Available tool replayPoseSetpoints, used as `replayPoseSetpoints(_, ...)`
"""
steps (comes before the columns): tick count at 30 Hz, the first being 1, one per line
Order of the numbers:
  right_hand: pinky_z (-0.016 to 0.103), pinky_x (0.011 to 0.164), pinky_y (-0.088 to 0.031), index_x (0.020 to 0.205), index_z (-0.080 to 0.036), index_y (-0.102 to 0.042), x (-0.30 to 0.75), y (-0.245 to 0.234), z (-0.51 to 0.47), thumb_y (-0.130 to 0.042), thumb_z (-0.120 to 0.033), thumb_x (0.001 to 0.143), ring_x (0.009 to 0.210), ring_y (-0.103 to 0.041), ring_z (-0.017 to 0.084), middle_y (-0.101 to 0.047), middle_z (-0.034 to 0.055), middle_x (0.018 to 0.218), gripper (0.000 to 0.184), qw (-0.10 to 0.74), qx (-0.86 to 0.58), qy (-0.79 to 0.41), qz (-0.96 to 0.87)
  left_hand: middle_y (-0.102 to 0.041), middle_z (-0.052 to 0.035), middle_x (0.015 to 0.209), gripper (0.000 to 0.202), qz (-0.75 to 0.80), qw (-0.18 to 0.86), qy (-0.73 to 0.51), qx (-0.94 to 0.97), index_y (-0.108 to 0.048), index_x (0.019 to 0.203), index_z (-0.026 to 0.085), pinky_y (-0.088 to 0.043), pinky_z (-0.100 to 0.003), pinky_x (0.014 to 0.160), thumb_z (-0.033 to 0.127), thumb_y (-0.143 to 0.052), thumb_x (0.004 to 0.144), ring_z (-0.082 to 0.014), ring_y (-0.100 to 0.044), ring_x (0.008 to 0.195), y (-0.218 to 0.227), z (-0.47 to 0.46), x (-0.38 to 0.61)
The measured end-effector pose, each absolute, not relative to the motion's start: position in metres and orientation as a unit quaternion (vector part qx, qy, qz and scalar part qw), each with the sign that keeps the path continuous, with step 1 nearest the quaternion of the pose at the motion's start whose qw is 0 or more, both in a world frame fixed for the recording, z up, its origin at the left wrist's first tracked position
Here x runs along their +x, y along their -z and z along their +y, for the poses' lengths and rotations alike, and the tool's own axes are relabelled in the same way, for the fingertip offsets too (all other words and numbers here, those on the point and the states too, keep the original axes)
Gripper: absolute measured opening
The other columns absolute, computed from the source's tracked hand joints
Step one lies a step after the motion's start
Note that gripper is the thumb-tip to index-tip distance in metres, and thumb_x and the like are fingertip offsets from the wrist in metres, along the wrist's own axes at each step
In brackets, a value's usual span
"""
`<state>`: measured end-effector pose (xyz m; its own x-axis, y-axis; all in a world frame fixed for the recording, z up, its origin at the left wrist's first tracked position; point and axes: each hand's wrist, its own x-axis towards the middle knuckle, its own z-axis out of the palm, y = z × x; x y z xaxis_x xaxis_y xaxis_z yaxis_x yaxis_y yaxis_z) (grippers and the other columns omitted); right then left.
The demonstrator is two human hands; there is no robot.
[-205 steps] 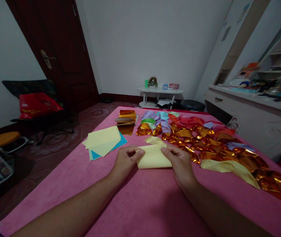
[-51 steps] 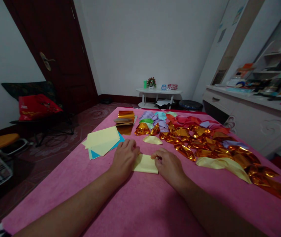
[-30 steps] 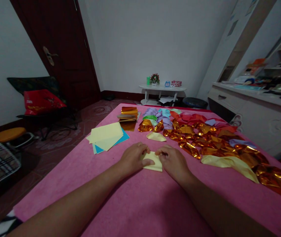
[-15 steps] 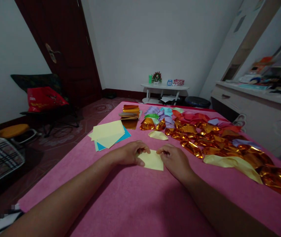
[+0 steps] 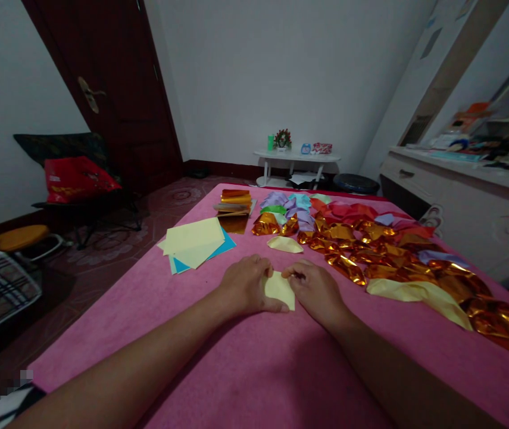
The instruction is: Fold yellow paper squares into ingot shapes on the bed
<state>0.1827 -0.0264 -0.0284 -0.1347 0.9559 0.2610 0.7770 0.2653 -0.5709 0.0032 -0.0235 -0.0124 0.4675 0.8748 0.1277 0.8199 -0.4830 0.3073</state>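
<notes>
A folded pale yellow paper [image 5: 280, 289] lies on the pink tablecloth [image 5: 254, 369] between my two hands. My left hand [image 5: 246, 286] presses down on its left side, thumb along the lower edge, fingers curled over it. My right hand [image 5: 315, 290] pinches the paper's upper right corner with thumb and forefinger. Only a small wedge of the paper shows between the hands.
A fan of yellow and blue square sheets [image 5: 195, 243] lies to the left, a stack of gold foil sheets [image 5: 234, 204] behind it. Several folded gold, red, lilac and yellow pieces [image 5: 370, 244] spread over the right half. One small yellow folded piece [image 5: 284, 243] sits just beyond my hands.
The yellow paper has been folded smaller, from a wide curled sheet to a narrow wedge. Both hands have closed in on it, and my left hand now covers more of it.
</notes>
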Motion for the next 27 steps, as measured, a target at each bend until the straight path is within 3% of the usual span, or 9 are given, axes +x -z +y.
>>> replayPoseSetpoints(4, 0.026, 0.066, -0.043, 0.080, -0.024, -0.069, 0.182, 0.029, -0.026, -0.049, -0.012, 0.073, 0.074, -0.061, 0.016, -0.068, 0.0011, 0.089, 0.024, 0.297, -0.587, -0.149, -0.738, -0.058, -0.0109, 0.094, 0.076, 0.530, 0.049, -0.148, 0.833, -0.057, 0.099, 0.017, -0.044, -0.041, 0.075, 0.079, -0.056, 0.056, -0.0297, -0.055, 0.090, 0.013, -0.031, 0.018)
replayPoseSetpoints(6, 0.026, 0.066, -0.043, 0.081, -0.024, -0.069, 0.183, 0.029, -0.026, -0.050, -0.012, 0.074, 0.075, -0.061, 0.016, -0.068, 0.0007, 0.088, 0.024, 0.297, -0.585, -0.150, -0.740, -0.057, -0.0108, 0.096, 0.073, 0.519, 0.065, -0.144, 0.840, -0.056, 0.100, 0.017, -0.044, -0.040, 0.076, 0.075, -0.059, 0.058, -0.0286, -0.055, 0.089, 0.013, -0.029, 0.016)
replayPoseSetpoints(10, 0.025, 0.063, -0.042, 0.082, -0.024, -0.069, 0.183, 0.030, -0.027, -0.050, -0.013, 0.074, 0.074, -0.061, 0.015, -0.068, 0.0000, 0.087, 0.023, 0.298, -0.582, -0.156, -0.740, -0.056, -0.0049, 0.098, 0.059, 0.390, 0.209, -0.112, 0.890, -0.055, 0.105, 0.019, -0.044, -0.029, 0.071, 0.054, -0.073, 0.060, -0.0199, -0.054, 0.085, 0.005, -0.012, -0.019)
replayPoseSetpoints(13, 0.025, 0.062, -0.042, 0.082, -0.025, -0.069, 0.183, 0.031, -0.026, -0.049, -0.013, 0.074, 0.073, -0.061, 0.015, -0.068, -0.0008, 0.089, 0.024, 0.298, -0.583, -0.159, -0.739, -0.055, -0.0023, 0.098, 0.045, 0.334, 0.265, -0.103, 0.899, -0.054, 0.108, 0.022, -0.044, -0.026, 0.072, 0.037, -0.069, 0.069, -0.0166, -0.053, 0.086, -0.002, -0.005, -0.042)
replayPoseSetpoints(19, 0.024, 0.062, -0.043, 0.081, -0.024, -0.070, 0.183, 0.032, -0.026, -0.050, -0.013, 0.074, 0.071, -0.061, 0.014, -0.068, -0.0004, 0.087, 0.025, 0.307, -0.584, -0.170, -0.732, -0.055, -0.0060, 0.097, 0.037, 0.339, 0.077, -0.092, 0.933, -0.053, 0.100, 0.018, -0.045, -0.032, 0.073, 0.018, -0.056, 0.063, -0.0211, -0.053, 0.086, -0.009, -0.024, -0.029)
replayPoseSetpoints(23, 0.024, 0.063, -0.044, 0.079, -0.022, -0.071, 0.185, 0.031, -0.025, -0.050, -0.012, 0.071, 0.071, -0.061, 0.015, -0.069, 0.0007, 0.085, 0.024, 0.322, -0.586, -0.192, -0.718, -0.058, -0.0085, 0.089, 0.019, 0.340, -0.032, -0.058, 0.938, -0.054, 0.090, 0.017, -0.045, -0.034, 0.065, 0.024, -0.049, 0.073, -0.0233, -0.055, 0.078, -0.011, -0.036, -0.017)
replayPoseSetpoints(27, 0.024, 0.065, -0.045, 0.077, -0.021, -0.071, 0.185, 0.031, -0.023, -0.051, -0.011, 0.069, 0.073, -0.062, 0.015, -0.070, 0.0016, 0.083, 0.024, 0.331, -0.585, -0.206, -0.711, -0.062, -0.0081, 0.082, 0.018, 0.335, -0.069, -0.036, 0.939, -0.057, 0.086, 0.017, -0.045, -0.034, 0.060, 0.031, -0.046, 0.083, -0.0230, -0.058, 0.071, -0.012, -0.040, -0.013)
